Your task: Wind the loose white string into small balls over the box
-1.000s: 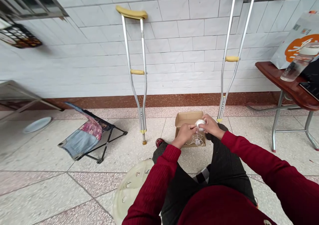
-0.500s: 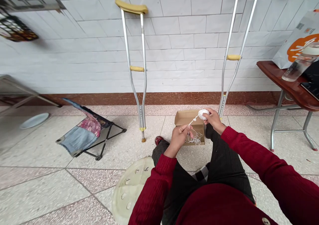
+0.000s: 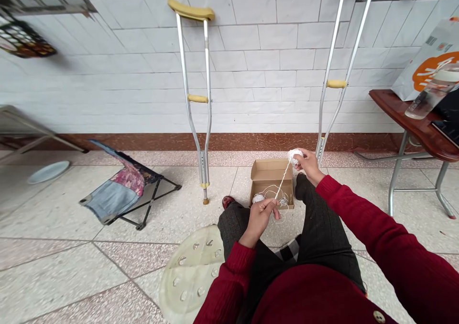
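My right hand [image 3: 307, 164] is closed around a ball of white yarn [image 3: 296, 156], held above the right side of an open cardboard box [image 3: 271, 169]. From the ball a white strand [image 3: 284, 178] runs down to my left hand [image 3: 263, 212], where thumb and forefinger pinch it. That hand is in front of the box's near edge. Inside the box lie a second white ball [image 3: 257, 198], partly behind my left hand, and loose tangled yarn [image 3: 283, 201]. A loop of yarn hangs over the box's front edge.
Two crutches [image 3: 203, 161] [image 3: 321, 145] lean on the tiled wall. A folding stool [image 3: 118, 195] and a white plate [image 3: 48, 172] are at left. A pale plastic stool [image 3: 190, 271] stands beside my leg. At right, a brown table [image 3: 394, 105] holds a bag and a bottle [image 3: 430, 94].
My left hand has moved down toward me, away from the ball, and the strand between my hands is longer. My right hand has risen slightly. The second ball in the box now shows.
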Available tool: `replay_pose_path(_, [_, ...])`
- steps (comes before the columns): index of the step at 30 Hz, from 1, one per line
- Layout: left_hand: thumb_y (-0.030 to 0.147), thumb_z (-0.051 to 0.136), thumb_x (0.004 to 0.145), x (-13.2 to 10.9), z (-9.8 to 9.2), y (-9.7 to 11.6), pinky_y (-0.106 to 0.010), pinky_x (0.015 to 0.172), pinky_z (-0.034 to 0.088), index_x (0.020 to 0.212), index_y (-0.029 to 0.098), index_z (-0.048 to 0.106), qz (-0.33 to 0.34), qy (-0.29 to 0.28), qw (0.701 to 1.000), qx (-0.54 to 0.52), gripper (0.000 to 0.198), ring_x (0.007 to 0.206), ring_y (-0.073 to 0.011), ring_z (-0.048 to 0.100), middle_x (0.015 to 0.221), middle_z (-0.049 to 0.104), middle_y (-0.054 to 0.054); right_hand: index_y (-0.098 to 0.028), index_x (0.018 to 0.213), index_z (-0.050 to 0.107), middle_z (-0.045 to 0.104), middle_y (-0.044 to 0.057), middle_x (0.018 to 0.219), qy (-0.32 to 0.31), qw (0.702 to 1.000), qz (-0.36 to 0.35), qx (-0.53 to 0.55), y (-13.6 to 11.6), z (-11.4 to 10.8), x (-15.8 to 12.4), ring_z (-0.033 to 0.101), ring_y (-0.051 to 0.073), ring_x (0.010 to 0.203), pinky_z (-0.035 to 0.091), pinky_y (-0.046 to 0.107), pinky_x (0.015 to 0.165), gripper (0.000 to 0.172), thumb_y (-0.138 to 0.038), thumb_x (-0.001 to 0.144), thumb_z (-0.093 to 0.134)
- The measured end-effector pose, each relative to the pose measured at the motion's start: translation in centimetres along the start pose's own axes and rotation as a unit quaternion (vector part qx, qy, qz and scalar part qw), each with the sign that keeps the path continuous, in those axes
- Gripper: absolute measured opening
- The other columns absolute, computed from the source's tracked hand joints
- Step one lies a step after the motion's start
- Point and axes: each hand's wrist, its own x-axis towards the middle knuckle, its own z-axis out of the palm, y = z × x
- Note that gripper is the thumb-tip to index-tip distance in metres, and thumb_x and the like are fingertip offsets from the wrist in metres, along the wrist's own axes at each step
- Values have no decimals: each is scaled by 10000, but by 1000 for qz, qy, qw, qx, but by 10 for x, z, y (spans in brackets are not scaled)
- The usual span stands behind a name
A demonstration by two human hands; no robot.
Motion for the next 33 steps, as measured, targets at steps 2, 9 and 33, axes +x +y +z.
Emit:
replay_pose_path(2, [417, 480, 916, 0, 4, -11, -283, 688, 460, 762, 158, 645, -5, -26, 1000, 17, 343, 536, -152, 595, 527, 639, -4, -152, 1018, 645, 625, -6, 658, -11, 999, 18, 43, -9, 7, -6, 519, 75, 398, 336, 164, 322, 359, -285, 685, 672])
replay_pose_path(9, [441, 498, 888, 34, 1, -32, -271, 665, 443, 766, 166, 672, -11, -52, 993, 101, 347, 570, -158, 591, 548, 666, -6, -156, 865, 615, 613, 2, 630, -232, 944, 181, 153, -16, 17, -46, 395, 32, 368, 114, 140, 301, 214, -279, 698, 670])
replay_pose_path(33, [370, 739, 752, 40, -5, 12, -402, 1012, 431, 1319, 204, 522, -21, -85, 994, -62, 629, 1268, -265, 516, 1332, 590, -134, -199, 1083, 642, 618, 2, 830, -62, 996, -57, 2, -23, 10, -31, 464, 51, 451, 303, 174, 353, 419, -335, 688, 669])
